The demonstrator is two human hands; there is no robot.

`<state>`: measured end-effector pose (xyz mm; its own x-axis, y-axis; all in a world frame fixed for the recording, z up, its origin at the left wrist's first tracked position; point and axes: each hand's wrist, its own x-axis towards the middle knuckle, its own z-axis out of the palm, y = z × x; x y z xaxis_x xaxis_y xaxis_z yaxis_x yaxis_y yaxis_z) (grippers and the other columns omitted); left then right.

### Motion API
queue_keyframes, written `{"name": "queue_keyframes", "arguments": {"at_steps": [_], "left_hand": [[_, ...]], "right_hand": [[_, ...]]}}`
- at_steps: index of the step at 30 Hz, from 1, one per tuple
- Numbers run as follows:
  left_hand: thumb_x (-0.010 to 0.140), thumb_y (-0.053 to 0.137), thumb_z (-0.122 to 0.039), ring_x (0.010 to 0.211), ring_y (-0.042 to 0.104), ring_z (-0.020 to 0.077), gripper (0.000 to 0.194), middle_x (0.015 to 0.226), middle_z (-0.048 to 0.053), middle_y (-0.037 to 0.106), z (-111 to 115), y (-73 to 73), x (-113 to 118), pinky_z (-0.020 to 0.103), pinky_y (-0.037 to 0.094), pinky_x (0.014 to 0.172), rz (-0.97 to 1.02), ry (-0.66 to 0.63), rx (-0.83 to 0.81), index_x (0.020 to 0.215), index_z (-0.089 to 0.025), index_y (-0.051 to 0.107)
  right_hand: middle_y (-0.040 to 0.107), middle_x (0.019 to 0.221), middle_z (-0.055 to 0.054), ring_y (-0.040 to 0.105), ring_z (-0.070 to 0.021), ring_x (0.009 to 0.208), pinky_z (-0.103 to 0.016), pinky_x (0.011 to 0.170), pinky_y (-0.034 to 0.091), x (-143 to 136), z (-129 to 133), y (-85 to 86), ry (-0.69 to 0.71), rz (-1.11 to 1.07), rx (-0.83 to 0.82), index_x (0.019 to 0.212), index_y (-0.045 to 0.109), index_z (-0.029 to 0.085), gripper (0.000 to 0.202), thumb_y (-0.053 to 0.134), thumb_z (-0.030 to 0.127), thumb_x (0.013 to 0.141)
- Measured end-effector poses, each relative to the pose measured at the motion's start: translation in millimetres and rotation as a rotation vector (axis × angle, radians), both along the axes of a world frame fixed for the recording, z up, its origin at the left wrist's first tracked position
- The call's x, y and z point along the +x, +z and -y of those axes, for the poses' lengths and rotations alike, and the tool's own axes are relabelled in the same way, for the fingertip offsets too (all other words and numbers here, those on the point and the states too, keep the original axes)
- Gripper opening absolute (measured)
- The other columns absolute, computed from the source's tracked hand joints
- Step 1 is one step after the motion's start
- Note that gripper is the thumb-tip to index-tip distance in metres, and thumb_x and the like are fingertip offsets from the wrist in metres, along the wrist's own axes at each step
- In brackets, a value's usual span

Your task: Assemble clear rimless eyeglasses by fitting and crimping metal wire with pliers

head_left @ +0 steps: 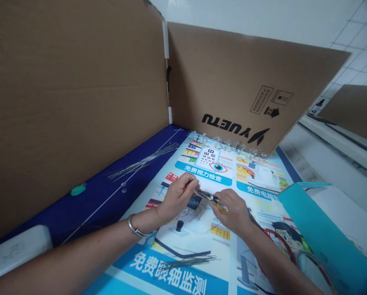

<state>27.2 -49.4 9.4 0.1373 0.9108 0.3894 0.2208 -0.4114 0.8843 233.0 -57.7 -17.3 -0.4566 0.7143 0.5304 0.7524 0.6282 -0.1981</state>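
Observation:
My right hand [232,209] is closed around pliers [207,195] with yellow on the handle. Their metal jaws point left and meet the fingertips of my left hand [180,196]. Thumb and forefinger of that hand are pinched on a small piece of thin wire at the jaw tips; most of it is hidden by the fingers. Below the hands, a loose bundle of straight wires [191,261] lies on the printed poster sheet [202,221]. A second wire bundle [143,161] rests on the dark blue surface at the left.
Many bent wire pieces [232,144] line the foot of the cardboard panel [226,82] at the back. Another tall cardboard panel [79,73] stands left. A teal folder [321,233] and a clear round container [314,266] are at the right. A white box [20,248] sits lower left.

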Motion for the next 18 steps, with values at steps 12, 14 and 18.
{"name": "queue_keyframes", "arguments": {"at_steps": [12,14,18], "left_hand": [[0.087,0.038,-0.033,0.059,0.049,0.0102,0.021,0.066,-0.001,0.053,-3.7,-0.7,-0.7,0.023,0.039,0.059,0.055,-0.07,-0.094,0.078,-0.017,0.049],[0.086,0.038,-0.033,0.058,0.049,0.0102,0.021,0.064,-0.001,0.053,-5.5,-2.2,-1.2,0.023,0.039,0.058,0.06,-0.132,-0.128,0.078,-0.017,0.048],[0.087,0.037,-0.033,0.06,0.05,0.0106,0.023,0.065,-0.001,0.054,-9.0,-5.6,-3.0,0.023,0.04,0.059,0.033,-0.167,-0.14,0.077,-0.017,0.049]], "right_hand": [[0.06,0.084,-0.006,0.055,-0.0184,0.084,-0.031,0.074,0.046,1.0,-2.9,-3.9,-0.003,-0.013,-0.002,0.096,0.059,0.022,0.021,0.054,0.03,0.078],[0.061,0.085,-0.006,0.055,-0.0184,0.084,-0.031,0.074,0.046,2.1,-4.0,-5.6,-0.005,-0.023,-0.004,0.096,0.059,0.022,0.021,0.054,0.029,0.078],[0.061,0.086,-0.006,0.055,-0.0187,0.084,-0.031,0.074,0.046,4.1,-6.2,-8.6,-0.012,-0.047,0.001,0.097,0.059,0.021,0.022,0.055,0.029,0.077]]}}
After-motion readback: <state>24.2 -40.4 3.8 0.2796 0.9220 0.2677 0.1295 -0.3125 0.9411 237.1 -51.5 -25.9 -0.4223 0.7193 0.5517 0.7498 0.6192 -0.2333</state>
